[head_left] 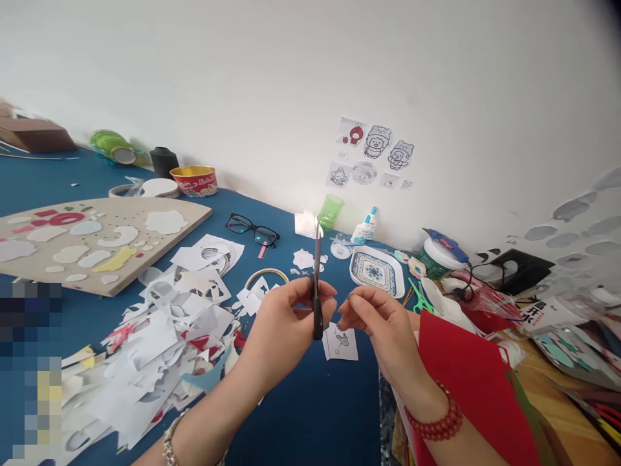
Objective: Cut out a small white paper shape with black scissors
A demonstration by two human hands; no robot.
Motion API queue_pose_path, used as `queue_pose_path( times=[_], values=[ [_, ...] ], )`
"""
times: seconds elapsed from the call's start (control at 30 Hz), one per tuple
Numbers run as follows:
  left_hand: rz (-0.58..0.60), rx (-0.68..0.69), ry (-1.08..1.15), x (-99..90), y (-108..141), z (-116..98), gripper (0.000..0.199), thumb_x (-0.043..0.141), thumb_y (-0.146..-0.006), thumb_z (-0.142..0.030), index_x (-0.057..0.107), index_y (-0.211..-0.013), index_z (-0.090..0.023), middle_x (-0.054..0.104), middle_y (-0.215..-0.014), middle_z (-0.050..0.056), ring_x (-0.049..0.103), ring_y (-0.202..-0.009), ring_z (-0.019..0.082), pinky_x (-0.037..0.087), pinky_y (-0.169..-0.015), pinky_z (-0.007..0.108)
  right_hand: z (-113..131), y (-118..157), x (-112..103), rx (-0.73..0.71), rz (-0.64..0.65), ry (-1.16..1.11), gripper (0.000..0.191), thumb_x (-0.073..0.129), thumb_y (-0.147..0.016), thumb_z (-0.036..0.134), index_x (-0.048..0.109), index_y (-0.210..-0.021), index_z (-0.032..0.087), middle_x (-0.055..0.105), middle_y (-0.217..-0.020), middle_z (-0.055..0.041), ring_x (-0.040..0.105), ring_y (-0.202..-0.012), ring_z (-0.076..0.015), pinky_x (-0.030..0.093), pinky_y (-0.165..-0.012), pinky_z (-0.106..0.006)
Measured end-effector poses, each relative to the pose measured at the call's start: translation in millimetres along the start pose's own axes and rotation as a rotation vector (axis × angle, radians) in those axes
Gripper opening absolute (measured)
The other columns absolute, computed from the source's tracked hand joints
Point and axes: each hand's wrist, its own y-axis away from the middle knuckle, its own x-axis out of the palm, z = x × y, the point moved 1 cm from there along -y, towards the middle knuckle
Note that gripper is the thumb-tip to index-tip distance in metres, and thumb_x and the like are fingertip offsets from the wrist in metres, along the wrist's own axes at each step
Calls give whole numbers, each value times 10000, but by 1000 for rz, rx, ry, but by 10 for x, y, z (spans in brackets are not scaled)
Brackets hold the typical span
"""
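Scissors with black handles are in my left hand, their blades pointing up and away from me. My right hand is closed in a pinch just to the right of them; a tiny dark bit shows at its fingertips, too small to name. The two hands are close together but apart. Beneath them a small white paper with a grey drawing lies on the blue table. White cut-out shapes lie beyond the scissors.
A heap of paper scraps spreads on the left, before a beige board with cut shapes. Glasses, a patterned tray, glue bottles and green scissors lie farther back. Red sheet is under my right forearm.
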Motion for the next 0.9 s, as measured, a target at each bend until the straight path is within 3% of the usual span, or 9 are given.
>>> queue_pose_path(
  times=[0.23, 0.37, 0.7, 0.9],
  values=[
    [97, 93, -155, 21, -4, 53, 106, 546, -757, -258, 603, -714, -180, 601, -671, -13, 519, -619, 112, 460, -587, 218, 10, 19, 33, 21, 130, 73, 163, 626, -836, 342, 621, -781, 189, 641, -631, 24, 627, -543, -122, 522, -545, -234],
    [123, 67, -175, 17, -21, 81, 94, 532, -744, -236, 592, -702, -177, 599, -668, -10, 512, -610, 115, 434, -570, 224, 21, 15, 36, 11, 156, 93, 175, 629, -829, 349, 617, -766, 186, 622, -618, 28, 612, -526, -116, 514, -534, -233],
    [135, -116, 221, 78, -37, 112, 162, 635, -710, -307, 580, -717, -154, 540, -544, -34, 496, -540, 89, 389, -542, 200, -23, -12, 11, -40, 162, 48, 151, 627, -852, 347, 643, -866, 197, 606, -589, 43, 596, -510, -101, 512, -524, -209],
    [108, -101, 337, 114, -28, 147, 199, 660, -711, -328, 585, -711, -143, 544, -542, -35, 499, -525, 81, 402, -548, 200, -27, -4, 30, -98, 93, 91, 133, 644, -836, 338, 649, -834, 205, 614, -596, 46, 603, -506, -97, 514, -520, -198]
  ],
)
